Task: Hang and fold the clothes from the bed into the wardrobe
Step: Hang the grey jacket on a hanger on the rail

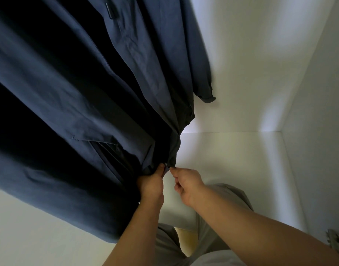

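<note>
A dark navy jacket [84, 89] hangs inside the white wardrobe [241, 156] and fills the left and upper part of the head view. One sleeve cuff [207, 96] dangles toward the back wall. My left hand [151, 184] grips the jacket's bottom hem beside the front zipper. My right hand [186, 182] pinches the other hem corner at the small metal zipper end [167, 166]. The two hands are almost touching. The hanger and the rail are out of view.
The wardrobe's white floor panel and right side wall [318, 131] surround the jacket. A metal door hinge [335, 240] sits at the lower right edge. My grey trousers [209, 237] show below my arms.
</note>
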Demonstrator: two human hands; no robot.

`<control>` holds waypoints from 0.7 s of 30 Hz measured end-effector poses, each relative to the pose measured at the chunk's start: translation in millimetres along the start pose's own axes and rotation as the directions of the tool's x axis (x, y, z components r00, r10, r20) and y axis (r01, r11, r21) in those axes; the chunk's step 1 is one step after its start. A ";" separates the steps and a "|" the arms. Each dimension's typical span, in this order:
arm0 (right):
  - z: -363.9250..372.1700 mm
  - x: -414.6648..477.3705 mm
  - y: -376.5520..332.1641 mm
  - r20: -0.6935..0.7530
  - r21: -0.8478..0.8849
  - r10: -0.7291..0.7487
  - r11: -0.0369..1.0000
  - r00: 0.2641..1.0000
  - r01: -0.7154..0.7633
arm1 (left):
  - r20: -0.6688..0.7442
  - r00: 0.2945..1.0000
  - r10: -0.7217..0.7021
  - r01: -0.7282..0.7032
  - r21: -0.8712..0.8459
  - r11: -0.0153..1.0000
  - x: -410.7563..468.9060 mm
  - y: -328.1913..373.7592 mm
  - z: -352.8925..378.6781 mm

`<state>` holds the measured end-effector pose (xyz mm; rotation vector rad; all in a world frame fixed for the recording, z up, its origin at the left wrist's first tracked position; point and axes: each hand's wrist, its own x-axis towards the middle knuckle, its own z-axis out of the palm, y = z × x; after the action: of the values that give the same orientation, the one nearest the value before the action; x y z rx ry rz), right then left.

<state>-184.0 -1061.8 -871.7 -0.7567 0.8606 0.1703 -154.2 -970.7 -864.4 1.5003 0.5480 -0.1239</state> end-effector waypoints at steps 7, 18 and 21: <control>0.9 2.3 -0.5 -0.013 0.025 0.014 1.000 1.000 -0.014 | -0.035 0.999 0.006 -0.004 0.055 0.998 23.0 -21.5 -3.0; 1.0 3.8 2.6 -0.031 0.021 0.008 1.000 0.999 -0.007 | -0.059 0.998 -0.003 0.017 0.231 0.973 -5.6 9.4 2.4; -0.1 3.1 2.5 -0.045 0.018 -0.001 1.000 0.999 0.001 | -0.040 0.999 0.016 -0.007 0.216 0.976 -6.8 8.2 2.3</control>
<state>-183.0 -1060.5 -875.4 -0.7460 0.9032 0.1448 -156.2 -973.9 -854.2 1.7206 0.5736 -0.1475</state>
